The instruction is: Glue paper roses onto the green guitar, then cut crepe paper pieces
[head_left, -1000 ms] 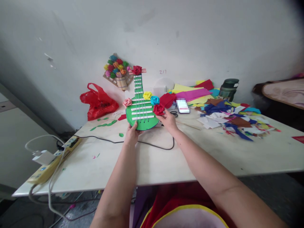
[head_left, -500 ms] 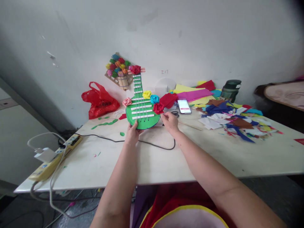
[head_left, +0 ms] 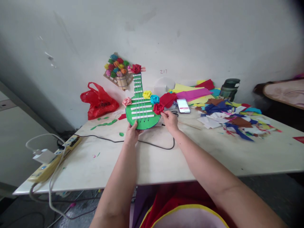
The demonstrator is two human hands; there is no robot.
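A green paper guitar [head_left: 134, 117] with white strips and thin dark strings is held upright above the table. My left hand [head_left: 132, 133] grips its lower edge, thumb on the front and the other fingers behind. My right hand [head_left: 171, 121] pinches the lower right edge of a red paper flower [head_left: 158, 109] at the guitar's right side. Beside that flower sit a blue paper flower [head_left: 155, 99] and a yellow one [head_left: 147, 94]. A pink paper flower [head_left: 127, 101] is on the left side, and another red flower [head_left: 136, 68] tops the neck.
A red plastic bag [head_left: 98, 103] and green paper leaves [head_left: 108, 123] lie left. Scissors [head_left: 175, 113], a phone [head_left: 183, 106], coloured paper scraps [head_left: 228, 115] and a dark bottle [head_left: 230, 88] are right. A black cable [head_left: 154, 145] crosses the table towards a power strip [head_left: 53, 161].
The view has shifted slightly, so the background sits a little further left. Both hands keep nearly the same hold on the guitar and the red flower.
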